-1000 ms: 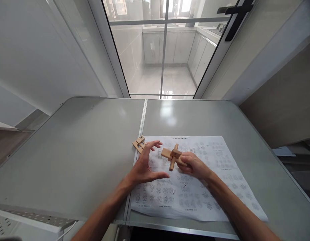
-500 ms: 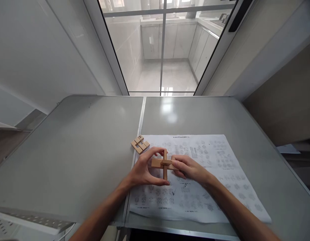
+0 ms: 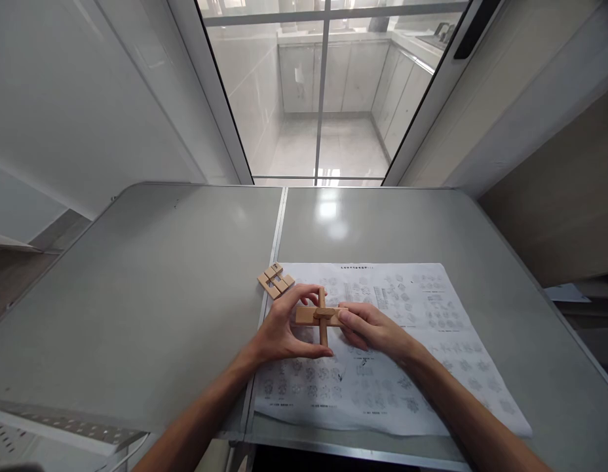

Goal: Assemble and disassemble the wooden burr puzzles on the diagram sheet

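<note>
Between my two hands is a cross of interlocked wooden puzzle pieces (image 3: 306, 316), held just above the printed sheet. My left hand (image 3: 284, 331) spans the upright piece (image 3: 323, 336), thumb at its near end and fingers at its far end. Gripping the right end of the crosspiece, my right hand (image 3: 367, 328) has its thumb on top and its fingers underneath. A short piece (image 3: 324, 313) lies across the middle of the cross. Several more wooden puzzle pieces (image 3: 270, 288) lie together beyond my left hand, at the sheet's corner.
The paper sheet (image 3: 422, 380), printed with small diagrams, lies under both hands on the grey table (image 3: 186, 262). A metal seam (image 3: 278, 226) divides the tabletop. Past the far edge stands a framed glass door (image 3: 353, 92). A white perforated rack (image 3: 48, 432) is at the lower left.
Both hands keep their hold on the wooden cross. The short piece in the middle has turned slightly and shifted a little left, and my right thumb has slid a bit off it.
</note>
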Demonstrator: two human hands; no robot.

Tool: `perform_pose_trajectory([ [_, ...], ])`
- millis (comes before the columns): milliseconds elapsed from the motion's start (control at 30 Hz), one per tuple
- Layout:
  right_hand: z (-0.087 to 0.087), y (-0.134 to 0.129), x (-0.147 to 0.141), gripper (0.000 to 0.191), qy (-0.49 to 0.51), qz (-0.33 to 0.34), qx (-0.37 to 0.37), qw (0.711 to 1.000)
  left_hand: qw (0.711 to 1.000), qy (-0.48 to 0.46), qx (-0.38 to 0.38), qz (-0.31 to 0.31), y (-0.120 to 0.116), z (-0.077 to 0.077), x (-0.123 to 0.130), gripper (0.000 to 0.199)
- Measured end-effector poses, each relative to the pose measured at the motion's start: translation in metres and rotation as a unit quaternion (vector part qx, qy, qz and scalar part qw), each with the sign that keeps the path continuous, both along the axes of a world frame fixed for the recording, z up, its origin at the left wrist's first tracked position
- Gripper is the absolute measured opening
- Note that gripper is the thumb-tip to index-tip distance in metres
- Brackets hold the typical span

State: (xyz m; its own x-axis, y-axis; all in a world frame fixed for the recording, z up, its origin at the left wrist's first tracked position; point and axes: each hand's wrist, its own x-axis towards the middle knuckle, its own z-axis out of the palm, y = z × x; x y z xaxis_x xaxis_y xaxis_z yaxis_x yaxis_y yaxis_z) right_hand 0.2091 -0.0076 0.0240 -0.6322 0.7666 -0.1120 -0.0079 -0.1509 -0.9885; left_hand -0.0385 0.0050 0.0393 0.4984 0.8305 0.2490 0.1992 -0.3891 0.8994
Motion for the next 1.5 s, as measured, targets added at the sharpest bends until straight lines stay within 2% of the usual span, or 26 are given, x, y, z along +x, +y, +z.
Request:
perform_pose_trajectory([
  [233, 0.0047, -0.0008, -0.0025, 0.058, -0.019, -0.029, 0.024, 0.999, 1.0, 0.014, 0.01, 0.017, -0.0004, 0.0029, 0.0012, 0.091],
  [533, -0.0015, -0.0036, -0.0033, 0.054, -0.004, -0.048, -0.003, 0.999, 0.999, 0.012, 0.041, 0.022, -0.0024, 0.0038, 0.0026, 0.089],
  [933, 0.0026, -0.004, -0.0081, 0.057, -0.031, -0.069, 0.017, 0.997, 0.999, 0.021, 0.023, 0.026, -0.0023, 0.0001, 0.0003, 0.095],
  [1133, -0.0035, -0.0016, -0.0034, 0.053, 0.021, -0.055, -0.018, 0.998, 1.0, 0.011, -0.001, 0.011, -0.003, 0.0044, 0.0053, 0.097],
  [1333, -0.002, -0.0003, -0.0049, 0.047, 0.058, 0.0, -0.03, 0.998, 0.999, -0.024, -0.03, -0.004, -0.0037, 0.0019, 0.0035, 0.098],
  [1500, -0.0032, -0.0025, -0.009, 0.04, -0.012, -0.096, 0.033, 0.995, 0.999, 0.009, 0.037, 0.03, -0.0036, 0.0021, 0.005, 0.09],
])
